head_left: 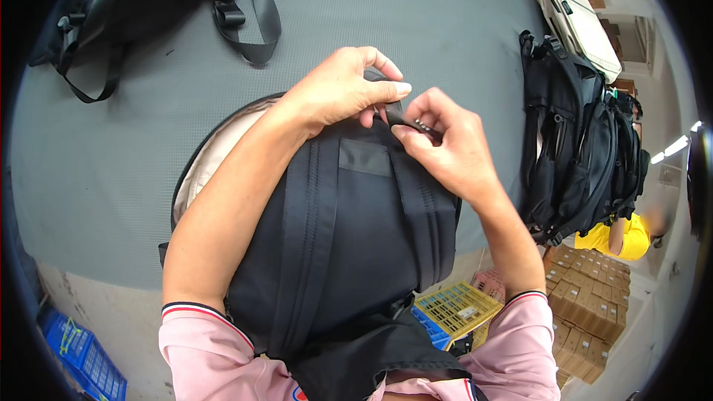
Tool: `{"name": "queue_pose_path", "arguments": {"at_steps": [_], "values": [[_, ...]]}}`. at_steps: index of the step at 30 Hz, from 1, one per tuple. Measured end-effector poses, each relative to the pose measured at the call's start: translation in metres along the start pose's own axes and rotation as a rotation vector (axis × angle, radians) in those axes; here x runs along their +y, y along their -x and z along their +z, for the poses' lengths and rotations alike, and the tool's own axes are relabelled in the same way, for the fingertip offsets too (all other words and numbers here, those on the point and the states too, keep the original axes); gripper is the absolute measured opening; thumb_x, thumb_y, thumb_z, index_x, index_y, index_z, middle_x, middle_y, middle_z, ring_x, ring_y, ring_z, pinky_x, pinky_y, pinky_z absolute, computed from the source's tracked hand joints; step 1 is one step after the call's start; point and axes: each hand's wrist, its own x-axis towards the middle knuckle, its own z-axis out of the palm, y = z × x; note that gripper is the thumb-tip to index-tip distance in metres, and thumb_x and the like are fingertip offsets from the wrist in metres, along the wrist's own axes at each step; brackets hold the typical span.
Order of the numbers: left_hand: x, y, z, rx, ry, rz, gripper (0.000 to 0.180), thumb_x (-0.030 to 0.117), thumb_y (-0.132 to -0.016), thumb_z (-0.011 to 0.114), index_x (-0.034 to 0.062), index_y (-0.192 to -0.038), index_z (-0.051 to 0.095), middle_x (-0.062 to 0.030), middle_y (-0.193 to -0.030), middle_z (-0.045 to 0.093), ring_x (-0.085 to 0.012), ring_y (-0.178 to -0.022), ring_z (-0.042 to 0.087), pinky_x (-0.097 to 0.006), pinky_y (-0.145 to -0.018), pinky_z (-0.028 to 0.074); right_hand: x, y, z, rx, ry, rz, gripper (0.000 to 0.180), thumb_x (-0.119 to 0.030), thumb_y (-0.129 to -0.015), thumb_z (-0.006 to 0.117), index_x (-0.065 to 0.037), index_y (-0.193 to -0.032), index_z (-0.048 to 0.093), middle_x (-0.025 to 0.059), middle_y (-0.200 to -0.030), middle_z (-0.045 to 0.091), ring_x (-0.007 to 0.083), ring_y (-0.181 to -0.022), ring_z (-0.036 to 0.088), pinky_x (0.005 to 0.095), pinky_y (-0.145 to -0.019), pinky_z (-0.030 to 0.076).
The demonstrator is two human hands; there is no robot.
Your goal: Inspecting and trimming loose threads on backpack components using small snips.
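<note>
A black backpack (pixel 364 230) lies before me on the grey table, its straps running toward me. Along its left side the zip is undone, and the pale lining (pixel 215 156) shows. At the bag's top edge, my left hand (pixel 345 89) is closed, thumb and fingers around a black part of the backpack. Close beside it, my right hand (pixel 445 137) pinches a small dark strip (pixel 416 123) with several light dots along it. The fingers cover part of this strip, so its kind is unclear.
Another black bag (pixel 141 7) with buckled straps lies at the far left of the grey table (pixel 356 7). At the right stand several black backpacks (pixel 572 134) and a cream bag (pixel 583 26). Plastic crates (pixel 460 308), cardboard boxes (pixel 587 289) and a person in yellow (pixel 620 238) are beyond.
</note>
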Motion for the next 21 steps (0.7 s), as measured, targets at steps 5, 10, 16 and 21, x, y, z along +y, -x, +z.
{"name": "queue_pose_path", "arguments": {"at_steps": [5,10,16,21], "values": [[0.002,-0.001,0.002,-0.012,-0.016,0.008,0.028,0.018,-0.083,0.069,-0.0009,-0.1,0.057,-0.005,-0.067,0.059,-0.0055,-0.048,0.049,-0.019,-0.046,0.039,0.012,0.007,0.014,0.172,0.209,-0.228,0.018,-0.008,-0.069,0.066,-0.002,-0.081,0.054,0.0098,-0.068,0.06,0.0252,-0.055,0.058,0.0341,-0.052,0.046],[-0.001,-0.002,-0.002,-0.024,0.02,-0.044,0.032,0.02,-0.081,0.071,-0.0025,-0.1,0.058,-0.0061,-0.065,0.06,-0.0055,-0.047,0.049,-0.019,-0.046,0.039,0.013,0.011,0.018,0.207,0.445,-0.373,0.019,-0.005,-0.068,0.067,-0.005,-0.078,0.051,0.0087,-0.072,0.058,0.0305,-0.059,0.059,0.0386,-0.05,0.047],[0.0,-0.001,-0.001,-0.037,0.035,-0.029,0.037,0.022,-0.08,0.072,-0.0034,-0.104,0.059,-0.0072,-0.066,0.061,-0.0061,-0.046,0.05,-0.019,-0.046,0.04,0.024,0.016,0.016,0.309,-0.233,-0.033,0.008,0.0,-0.083,0.056,0.002,-0.083,0.063,-0.0008,-0.064,0.058,0.0019,-0.057,0.047,0.02,-0.051,0.04],[0.0,0.0,-0.001,-0.036,0.039,-0.037,0.038,0.021,-0.08,0.072,-0.0037,-0.106,0.059,-0.0066,-0.065,0.06,-0.0061,-0.046,0.049,-0.019,-0.046,0.04,0.01,0.011,0.013,0.201,-0.107,-0.093,0.003,0.0,-0.077,0.063,0.001,-0.08,0.061,0.0043,-0.064,0.059,0.0081,-0.054,0.054,0.0237,-0.051,0.043]]}}
